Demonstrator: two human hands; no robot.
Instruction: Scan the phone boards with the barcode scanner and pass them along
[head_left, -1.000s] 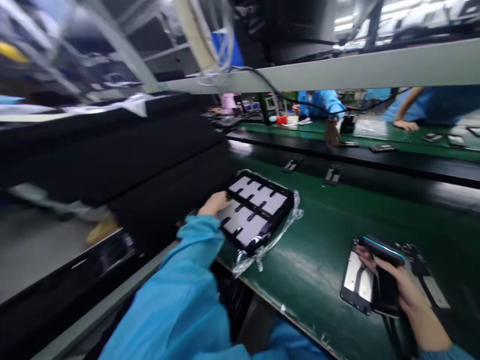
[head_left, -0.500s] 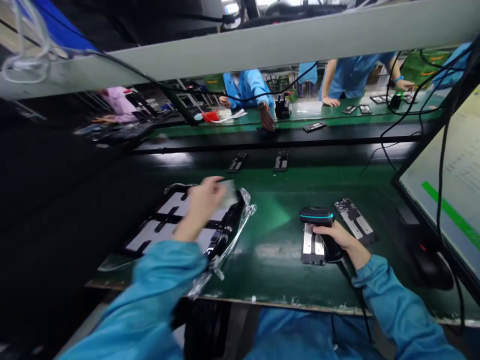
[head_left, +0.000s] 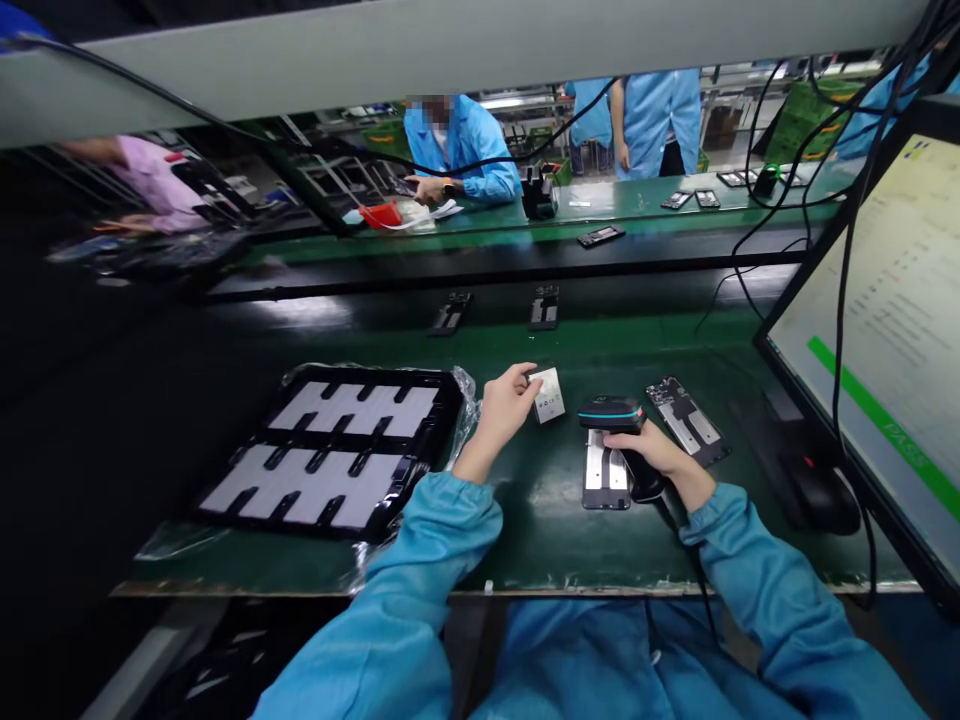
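Note:
My left hand (head_left: 507, 408) pinches a flat silver battery (head_left: 549, 394) with printed marks, held above the green bench. My right hand (head_left: 660, 452) is wrapped round the handle of a black barcode scanner (head_left: 611, 412) with a blue light strip. Partly under the scanner's head lies an open phone body (head_left: 606, 485) with silver plates. A second phone body (head_left: 686, 420) lies slanted just right of the scanner. On the left, a black tray (head_left: 442, 420) holds several pale grey flat pieces in two rows.
Clear plastic wrap (head_left: 466, 395) sticks out around the tray. A monitor (head_left: 892, 330) showing a green PASS bar and a black mouse (head_left: 817, 492) are at right. Two phone bodies lie on the dark strip behind. Hanging cables, a beam and people in blue are beyond.
My left hand has moved right, away from over the tray, carrying the battery towards the scanner. My right hand keeps its hold on the scanner. The view has shifted a little.

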